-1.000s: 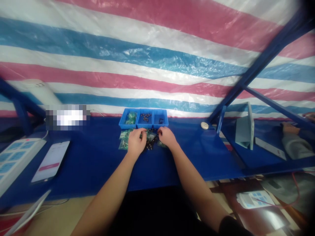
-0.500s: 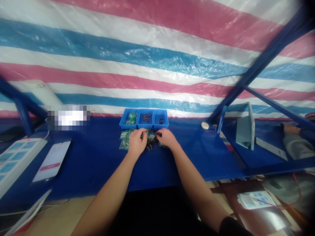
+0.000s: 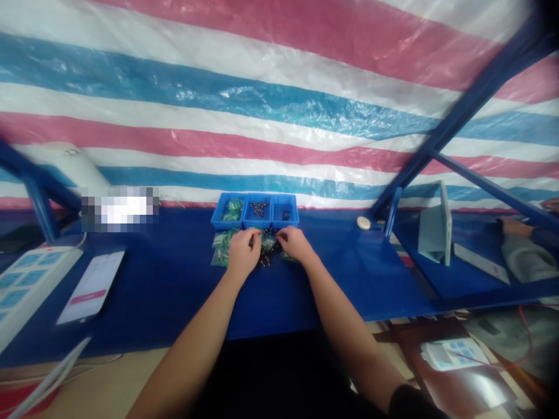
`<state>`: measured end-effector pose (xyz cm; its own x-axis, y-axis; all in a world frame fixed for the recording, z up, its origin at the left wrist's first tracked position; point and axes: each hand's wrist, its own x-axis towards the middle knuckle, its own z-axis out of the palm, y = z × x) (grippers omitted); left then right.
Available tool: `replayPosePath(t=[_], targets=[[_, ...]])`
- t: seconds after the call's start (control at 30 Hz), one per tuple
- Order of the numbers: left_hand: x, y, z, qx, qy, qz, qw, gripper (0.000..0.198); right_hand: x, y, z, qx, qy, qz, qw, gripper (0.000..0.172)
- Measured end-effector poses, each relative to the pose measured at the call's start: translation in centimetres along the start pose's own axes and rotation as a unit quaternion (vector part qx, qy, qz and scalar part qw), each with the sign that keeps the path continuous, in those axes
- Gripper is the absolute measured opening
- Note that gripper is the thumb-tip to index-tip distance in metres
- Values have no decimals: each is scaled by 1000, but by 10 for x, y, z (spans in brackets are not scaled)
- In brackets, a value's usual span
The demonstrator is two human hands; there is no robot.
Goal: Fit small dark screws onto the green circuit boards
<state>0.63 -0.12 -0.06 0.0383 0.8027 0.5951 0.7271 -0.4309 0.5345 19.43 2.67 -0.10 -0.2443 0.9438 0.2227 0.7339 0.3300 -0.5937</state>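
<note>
Striped tarpaulin in pink, white and blue is hanging behind the bench, with blue steel braces crossing the upper right. Blue bench top is filling the lower half of the view. I'm reading all this remotely off the head cam, which is angled down at the hands.

Hands status: left hand and right hand are working just beside each other at bench centre, apart, not touching. Both are reaching down into a pile of small dark components. I can't tell whether either hand is pinching a part; the pieces are too small on this feed.

Pile is sitting on the bench top, directly in front of a blue three-compartment tray. Clear bags of green parts are lying against the pile's left side, and another bag is poking out by the right hand. Tray's left compartment is holding green bagged items, middle one small dark-and-brass pieces, right one a few dark pieces.

Off to the left, a white panel with blue squares and a smartphone are lying on the bench. On the right, a round white disc and a pale blue folder are sitting well apart from the hands. Co-worker's hand is resting on the far right, beyond the folder.
</note>
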Motion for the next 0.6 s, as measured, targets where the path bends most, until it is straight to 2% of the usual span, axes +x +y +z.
replayPosePath(t=[0.13,0.2,0.37,0.47,0.6], targets=[[0,-1,2,-1,-8,7,1000,21,1,-5,-1,108,80,-2,991,16],[1,-1,3,-3,-20,10,1000,23,2,-7,-1,190,91,3,978,18],[1,0,4,-19,-57,8,998,30,2,-14,1,375,20,-20,926,23],[1,0,4,-23,-64,9,998,30,0,-19,2,405,-11,-30,914,24],[-1,-1,5,-38,-62,4,997,28,-1,-22,1,409,-26,-23,912,26]])
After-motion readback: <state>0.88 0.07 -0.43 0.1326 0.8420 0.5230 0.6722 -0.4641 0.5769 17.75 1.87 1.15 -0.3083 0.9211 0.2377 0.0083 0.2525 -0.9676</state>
